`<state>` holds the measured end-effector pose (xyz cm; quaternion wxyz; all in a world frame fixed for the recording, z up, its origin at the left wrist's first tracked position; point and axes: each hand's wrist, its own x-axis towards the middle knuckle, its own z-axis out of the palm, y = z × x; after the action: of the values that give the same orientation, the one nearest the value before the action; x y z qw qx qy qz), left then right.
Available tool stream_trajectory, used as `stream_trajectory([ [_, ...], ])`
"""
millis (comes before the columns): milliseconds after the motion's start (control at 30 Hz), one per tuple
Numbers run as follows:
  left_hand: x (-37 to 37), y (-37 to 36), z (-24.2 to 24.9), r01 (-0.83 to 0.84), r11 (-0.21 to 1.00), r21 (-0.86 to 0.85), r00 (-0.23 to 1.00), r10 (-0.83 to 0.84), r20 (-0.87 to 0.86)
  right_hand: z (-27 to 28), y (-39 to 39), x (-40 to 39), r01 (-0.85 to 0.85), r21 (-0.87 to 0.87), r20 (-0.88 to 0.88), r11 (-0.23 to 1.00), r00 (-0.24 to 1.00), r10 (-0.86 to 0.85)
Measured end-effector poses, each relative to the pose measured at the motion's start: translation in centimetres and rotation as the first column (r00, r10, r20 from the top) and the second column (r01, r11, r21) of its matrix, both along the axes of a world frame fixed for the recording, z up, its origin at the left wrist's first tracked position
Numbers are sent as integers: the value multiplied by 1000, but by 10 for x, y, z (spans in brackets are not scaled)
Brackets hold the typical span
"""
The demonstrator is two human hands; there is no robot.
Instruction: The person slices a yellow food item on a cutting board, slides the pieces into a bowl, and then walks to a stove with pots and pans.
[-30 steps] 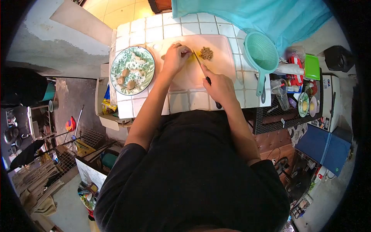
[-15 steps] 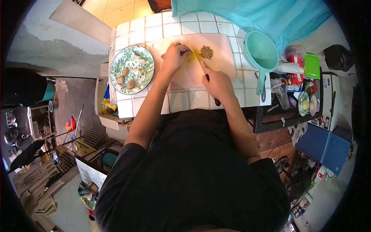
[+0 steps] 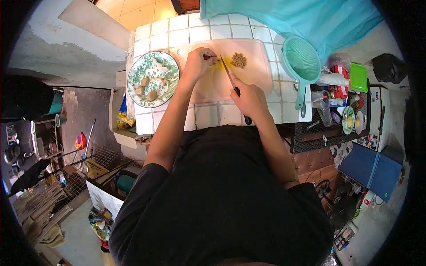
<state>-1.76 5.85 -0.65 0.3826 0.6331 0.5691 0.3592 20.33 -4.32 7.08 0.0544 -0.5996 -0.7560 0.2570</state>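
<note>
My right hand (image 3: 252, 101) is wrapped round the black handle of a knife (image 3: 226, 69), whose blade points up and left over the pink cutting board (image 3: 257, 82). Left of the blade, my left hand (image 3: 199, 63) is closed, its fingers bent together near the knife tip. What it pinches is small and mostly hidden by the fingers. A small heap of chopped brown pieces (image 3: 238, 60) lies on the board right of the blade. Yellowish stains mark the board around the knife. On the left, a green-and-white plate (image 3: 167, 94) carries several brownish round lumps (image 3: 151, 95) and pale scraps.
A teal strainer (image 3: 301, 57) with a handle lies on the right of the white tiled table (image 3: 204, 116). Behind it hangs a turquoise cloth (image 3: 284, 15). Right of the table, a black rack (image 3: 306, 138) holds cups, small plates and packets. An open cardboard box (image 3: 126, 139) stands left.
The knife blade has swung slightly, its tip now a little higher and further left, with more of the blade visible. My left fingers have shifted and the hand has turned slightly.
</note>
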Motion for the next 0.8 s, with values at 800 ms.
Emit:
stream_trajectory([
  [800, 8, 4, -6, 69, 989, 133, 979, -41, -201, -19, -5, -2, 45, 90, -21, 995, 999, -43],
])
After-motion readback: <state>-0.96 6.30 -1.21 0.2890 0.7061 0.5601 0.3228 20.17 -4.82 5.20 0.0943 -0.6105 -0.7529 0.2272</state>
